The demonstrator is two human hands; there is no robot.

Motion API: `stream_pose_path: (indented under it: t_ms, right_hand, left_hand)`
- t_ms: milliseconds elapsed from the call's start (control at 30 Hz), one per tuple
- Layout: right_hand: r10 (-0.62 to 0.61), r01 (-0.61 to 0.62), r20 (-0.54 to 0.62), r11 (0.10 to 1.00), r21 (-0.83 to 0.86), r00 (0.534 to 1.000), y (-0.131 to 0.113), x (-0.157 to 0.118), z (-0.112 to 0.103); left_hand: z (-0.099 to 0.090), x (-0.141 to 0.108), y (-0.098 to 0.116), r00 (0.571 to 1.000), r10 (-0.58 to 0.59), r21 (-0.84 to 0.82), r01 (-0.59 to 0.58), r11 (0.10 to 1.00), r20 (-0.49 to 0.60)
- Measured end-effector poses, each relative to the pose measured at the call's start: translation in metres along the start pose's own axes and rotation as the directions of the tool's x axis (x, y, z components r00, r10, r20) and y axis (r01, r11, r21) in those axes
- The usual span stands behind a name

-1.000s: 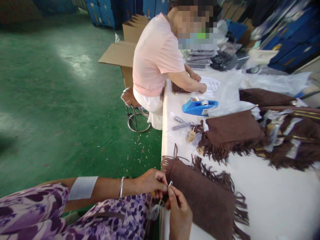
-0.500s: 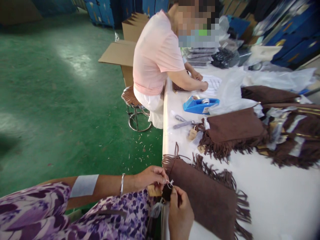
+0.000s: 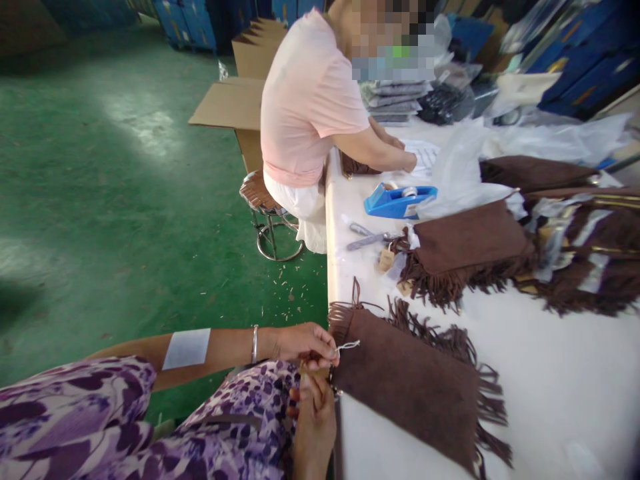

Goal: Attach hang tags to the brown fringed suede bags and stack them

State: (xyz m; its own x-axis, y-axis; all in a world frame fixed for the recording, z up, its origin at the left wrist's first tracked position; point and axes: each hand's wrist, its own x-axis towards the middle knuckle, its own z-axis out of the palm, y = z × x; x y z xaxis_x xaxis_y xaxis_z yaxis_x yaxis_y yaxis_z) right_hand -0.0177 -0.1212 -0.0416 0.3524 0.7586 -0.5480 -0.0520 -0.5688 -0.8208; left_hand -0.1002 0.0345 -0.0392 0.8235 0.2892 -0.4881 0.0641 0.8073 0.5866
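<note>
My left hand (image 3: 309, 345) pinches a thin white string (image 3: 349, 345) whose looped end sticks out to the right. Just below it, my right hand (image 3: 315, 407) has its fingers closed on a tan tag (image 3: 316, 371), beside the table's near left edge. Right of both hands, a dark brown fringed bag (image 3: 410, 380) lies flat on the white table (image 3: 540, 373). A small metal ring shows at the bag's corner near my right hand.
Across the table, a person in a pink shirt (image 3: 310, 100) sits on a stool (image 3: 260, 193). A blue tape dispenser (image 3: 400, 201), a grey-handled tool (image 3: 367, 240), another fringed bag (image 3: 465, 237) and plastic wrapping (image 3: 455, 173) lie on the table. An open cardboard box (image 3: 227, 103) stands behind.
My right hand has moved left and down from the string to the tan tag. The small dark piece between my hands no longer shows. The view has shifted slightly.
</note>
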Motion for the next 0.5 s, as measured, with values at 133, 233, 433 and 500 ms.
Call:
stream_pose_path:
  t_ms: [133,233,433,500]
  right_hand:
    - [0.087,-0.094,0.052,0.983,0.157,0.995,-0.008,0.011,0.007]
    - [0.085,-0.084,-0.026,0.995,0.056,0.996,-0.003,0.007,0.0]
    - [0.193,-0.188,-0.04,0.977,0.099,0.98,0.01,0.002,0.005]
    - [0.221,-0.217,0.004,0.954,0.207,0.975,0.008,0.005,0.014]
  left_hand:
    - [-0.008,-0.009,0.007,0.999,0.041,0.026,-0.041,0.999,-0.003]
    - [-0.016,-0.016,0.015,0.998,0.057,0.062,-0.056,0.996,-0.007]
    - [-0.017,-0.017,0.01,0.997,0.066,0.027,-0.067,0.997,0.035]
    - [-0.015,-0.017,0.008,0.997,0.069,0.03,-0.07,0.997,0.043]
